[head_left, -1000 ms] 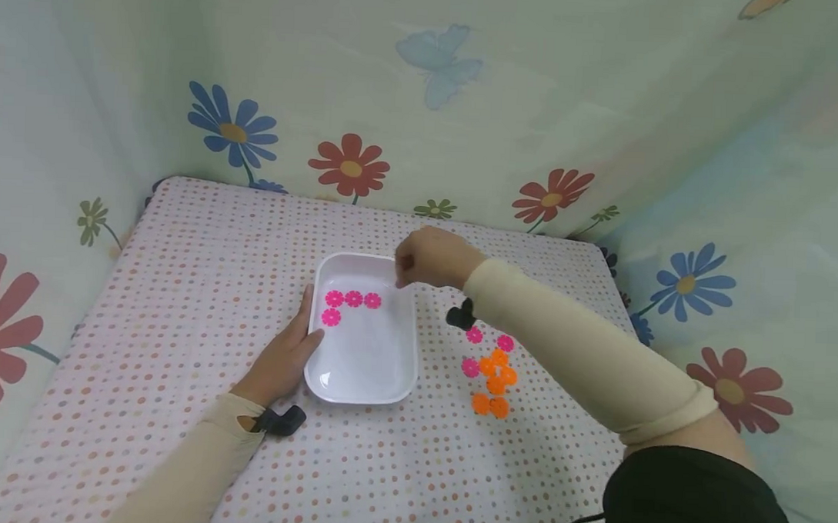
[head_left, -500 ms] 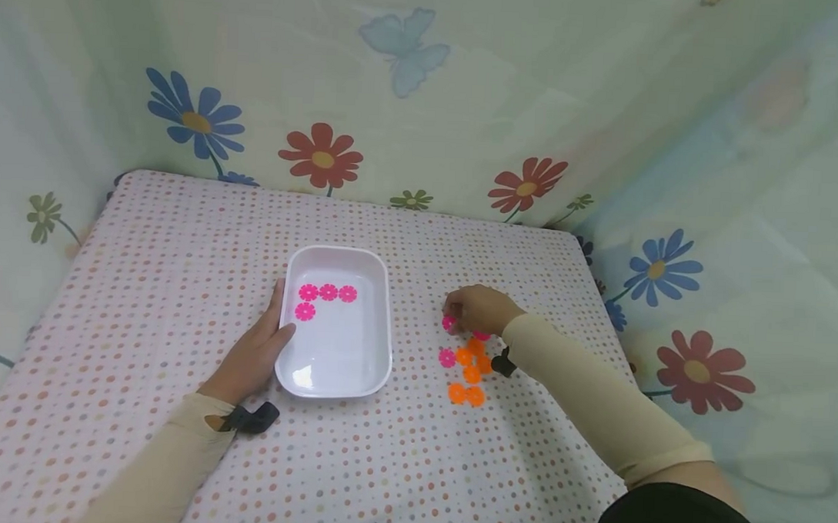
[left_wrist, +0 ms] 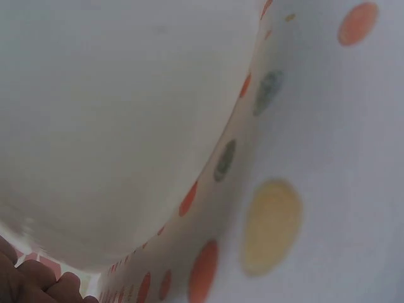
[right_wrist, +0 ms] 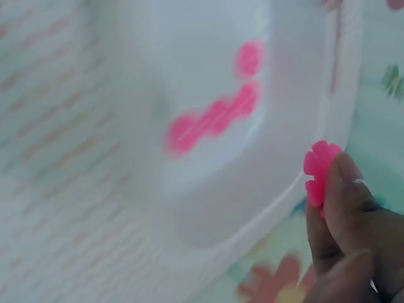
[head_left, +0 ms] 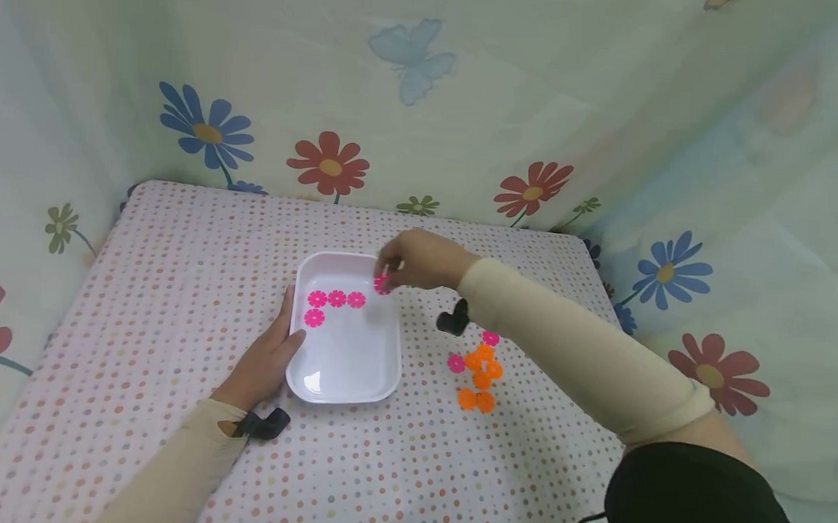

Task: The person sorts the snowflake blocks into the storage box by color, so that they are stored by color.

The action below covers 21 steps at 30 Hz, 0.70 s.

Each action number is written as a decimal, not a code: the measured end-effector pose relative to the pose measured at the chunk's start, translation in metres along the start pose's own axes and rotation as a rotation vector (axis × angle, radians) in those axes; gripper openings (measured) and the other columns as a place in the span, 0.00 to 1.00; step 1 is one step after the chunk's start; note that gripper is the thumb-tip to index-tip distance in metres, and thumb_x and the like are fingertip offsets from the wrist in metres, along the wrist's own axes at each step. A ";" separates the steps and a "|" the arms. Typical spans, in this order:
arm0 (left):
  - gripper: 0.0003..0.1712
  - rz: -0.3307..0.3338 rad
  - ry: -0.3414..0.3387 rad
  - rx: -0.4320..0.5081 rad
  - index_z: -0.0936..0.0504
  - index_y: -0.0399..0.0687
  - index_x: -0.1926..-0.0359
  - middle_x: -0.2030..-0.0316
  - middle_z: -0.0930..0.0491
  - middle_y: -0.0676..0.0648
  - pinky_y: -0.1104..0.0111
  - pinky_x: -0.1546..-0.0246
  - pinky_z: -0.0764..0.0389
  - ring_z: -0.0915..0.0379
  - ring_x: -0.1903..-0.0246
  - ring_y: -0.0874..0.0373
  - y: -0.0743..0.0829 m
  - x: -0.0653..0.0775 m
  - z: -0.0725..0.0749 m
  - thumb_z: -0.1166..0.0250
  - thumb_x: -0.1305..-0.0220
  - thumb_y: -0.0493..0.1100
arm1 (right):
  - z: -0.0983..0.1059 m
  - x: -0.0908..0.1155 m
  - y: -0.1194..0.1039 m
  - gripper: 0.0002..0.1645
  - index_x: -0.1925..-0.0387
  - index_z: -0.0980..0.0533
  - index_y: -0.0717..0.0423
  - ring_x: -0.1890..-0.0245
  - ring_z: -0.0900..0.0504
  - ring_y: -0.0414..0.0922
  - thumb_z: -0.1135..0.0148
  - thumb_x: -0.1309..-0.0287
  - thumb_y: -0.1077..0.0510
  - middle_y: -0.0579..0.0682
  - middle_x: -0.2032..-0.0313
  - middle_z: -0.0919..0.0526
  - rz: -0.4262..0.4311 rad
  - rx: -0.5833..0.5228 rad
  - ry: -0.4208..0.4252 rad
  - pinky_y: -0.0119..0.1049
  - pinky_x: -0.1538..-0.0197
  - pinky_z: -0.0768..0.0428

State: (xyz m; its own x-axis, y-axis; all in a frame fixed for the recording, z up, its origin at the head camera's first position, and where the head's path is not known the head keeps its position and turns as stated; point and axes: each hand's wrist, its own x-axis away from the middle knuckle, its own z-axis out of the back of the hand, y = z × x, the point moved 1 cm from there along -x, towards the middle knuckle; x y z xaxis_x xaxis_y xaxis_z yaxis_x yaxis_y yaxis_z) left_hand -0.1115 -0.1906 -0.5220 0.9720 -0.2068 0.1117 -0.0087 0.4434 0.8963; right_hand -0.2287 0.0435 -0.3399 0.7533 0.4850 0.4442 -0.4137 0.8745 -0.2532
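Observation:
A white rectangular tray [head_left: 346, 367] lies on the spotted tablecloth. My left hand [head_left: 266, 364] holds its left side, thumb at the rim and fingers along the outer wall. Above the tray's far right corner, my right hand [head_left: 426, 260] pinches a pink flower-shaped piece [right_wrist: 320, 167] between thumb and fingertips. Inside the tray, three pink flower pieces [head_left: 337, 299] form a row, and another pink flower piece [head_left: 314, 318] sits just below the row's left end. The left wrist view is mostly filled by the tray's outer wall [left_wrist: 113, 126], with a few fingertips at the lower left.
Right of the tray, several orange flower pieces [head_left: 482, 379] lie in a loose cluster on the cloth. Beside them are a pink flower piece [head_left: 456, 363] and a second pink flower piece [head_left: 490, 338]. A flower-printed curtain [head_left: 494, 87] closes off the back and sides.
My right hand went from over the tray to the loose pieces on the right, then came back over the tray with a pink flower piece. The left hand stayed on the tray.

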 end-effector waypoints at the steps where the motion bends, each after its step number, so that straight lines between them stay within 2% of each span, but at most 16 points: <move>1: 0.42 0.004 0.001 -0.004 0.75 0.71 0.18 0.15 0.67 0.54 0.36 0.22 0.52 0.64 0.17 0.42 -0.001 0.001 0.001 0.59 0.18 0.55 | 0.000 -0.009 -0.019 0.12 0.54 0.13 0.42 0.57 0.17 0.42 0.23 0.40 0.50 0.40 0.60 0.13 0.034 0.002 -0.007 0.34 0.53 0.15; 3: 0.42 -0.002 0.003 0.004 0.75 0.70 0.17 0.15 0.66 0.52 0.36 0.22 0.51 0.63 0.17 0.41 -0.002 0.002 0.002 0.59 0.17 0.55 | -0.009 -0.030 -0.046 0.12 0.55 0.13 0.43 0.58 0.16 0.41 0.23 0.41 0.50 0.40 0.62 0.13 0.075 0.016 -0.038 0.32 0.55 0.16; 5: 0.42 -0.017 0.005 0.026 0.74 0.69 0.17 0.15 0.65 0.51 0.38 0.21 0.52 0.62 0.17 0.41 -0.002 0.003 0.000 0.59 0.17 0.54 | -0.024 -0.051 -0.059 0.11 0.57 0.13 0.44 0.61 0.16 0.41 0.22 0.42 0.49 0.41 0.63 0.13 0.098 0.046 -0.061 0.31 0.58 0.16; 7: 0.41 -0.020 0.008 0.040 0.73 0.69 0.16 0.15 0.64 0.51 0.39 0.21 0.52 0.61 0.17 0.42 -0.001 0.003 -0.004 0.59 0.17 0.54 | -0.043 -0.070 -0.062 0.08 0.62 0.13 0.44 0.64 0.17 0.40 0.22 0.42 0.50 0.40 0.66 0.13 0.088 0.094 -0.094 0.31 0.61 0.17; 11: 0.42 0.004 0.006 0.073 0.73 0.70 0.17 0.15 0.64 0.53 0.39 0.21 0.50 0.60 0.17 0.43 -0.001 0.006 -0.014 0.58 0.17 0.54 | -0.075 -0.098 -0.050 0.06 0.68 0.15 0.43 0.66 0.20 0.39 0.22 0.41 0.51 0.39 0.69 0.14 0.028 0.197 -0.170 0.31 0.63 0.18; 16: 0.42 0.013 0.017 0.057 0.72 0.70 0.16 0.15 0.64 0.54 0.40 0.21 0.48 0.61 0.17 0.44 -0.001 0.006 -0.016 0.57 0.18 0.53 | -0.087 -0.110 -0.040 0.08 0.69 0.16 0.44 0.66 0.20 0.41 0.22 0.41 0.51 0.41 0.70 0.15 -0.016 0.256 -0.179 0.33 0.59 0.18; 21: 0.42 0.006 0.021 0.022 0.72 0.70 0.16 0.15 0.63 0.53 0.41 0.21 0.49 0.61 0.17 0.44 -0.002 0.005 -0.005 0.57 0.18 0.55 | -0.083 -0.113 -0.042 0.08 0.67 0.16 0.45 0.65 0.20 0.41 0.22 0.42 0.50 0.42 0.69 0.14 -0.028 0.254 -0.153 0.33 0.57 0.19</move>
State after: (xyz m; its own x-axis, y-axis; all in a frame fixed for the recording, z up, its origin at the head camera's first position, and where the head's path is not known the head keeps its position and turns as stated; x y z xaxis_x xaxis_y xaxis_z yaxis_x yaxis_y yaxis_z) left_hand -0.1058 -0.1883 -0.5251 0.9767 -0.1857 0.1080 -0.0193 0.4251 0.9050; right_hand -0.2540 -0.0483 -0.4509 0.6882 0.4396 0.5772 -0.5236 0.8516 -0.0242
